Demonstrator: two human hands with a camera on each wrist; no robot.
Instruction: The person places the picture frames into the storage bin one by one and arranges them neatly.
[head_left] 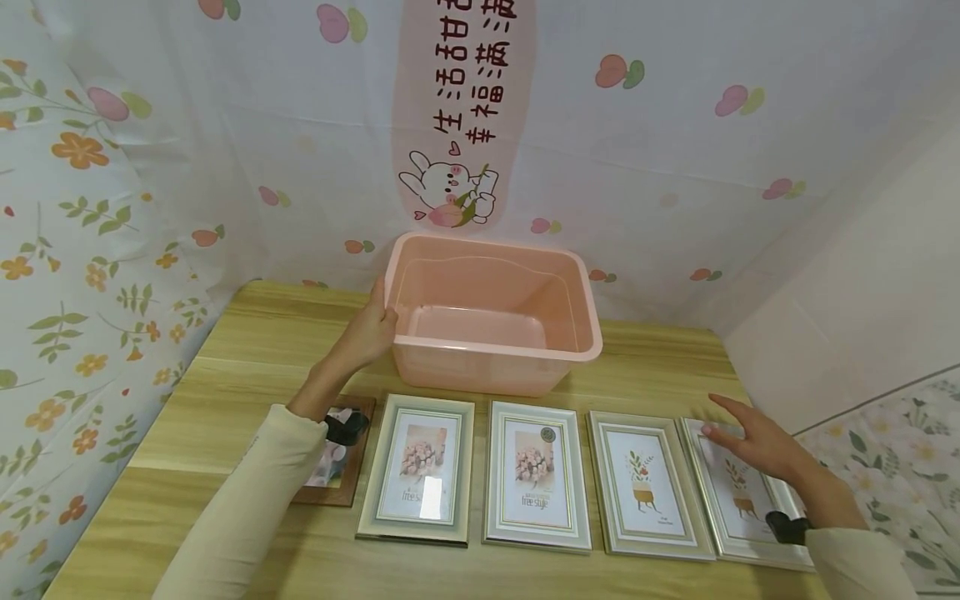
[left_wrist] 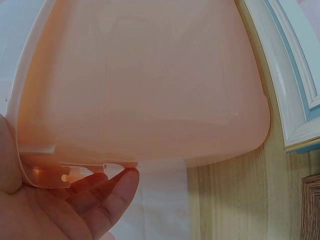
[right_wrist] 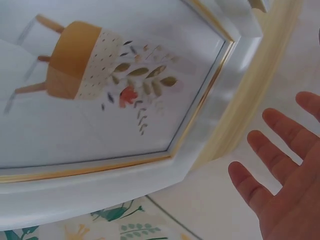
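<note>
A pink plastic storage bin (head_left: 480, 367) stands at the back of the table. My left hand (head_left: 372, 329) grips its left rim; in the left wrist view, the thumb side lies at the rim and the fingers (left_wrist: 125, 187) curl beneath it. My right hand (head_left: 765, 446) hovers over the rightmost picture frame (head_left: 701, 475) with its fingers spread and nothing in them. In the right wrist view, that picture frame (right_wrist: 200, 125), showing a potted plant print, lies apart from the fingers (right_wrist: 250, 187).
In front of the bin lie a plant-print frame (head_left: 645, 483), two rose-print frames (head_left: 536, 475) (head_left: 416, 467) and, partly under my left arm, a brown wooden frame (head_left: 360, 442). A patterned cloth (head_left: 300, 125) hangs right behind the bin. The wooden tabletop (head_left: 225, 400) ends at the left near a floral cloth.
</note>
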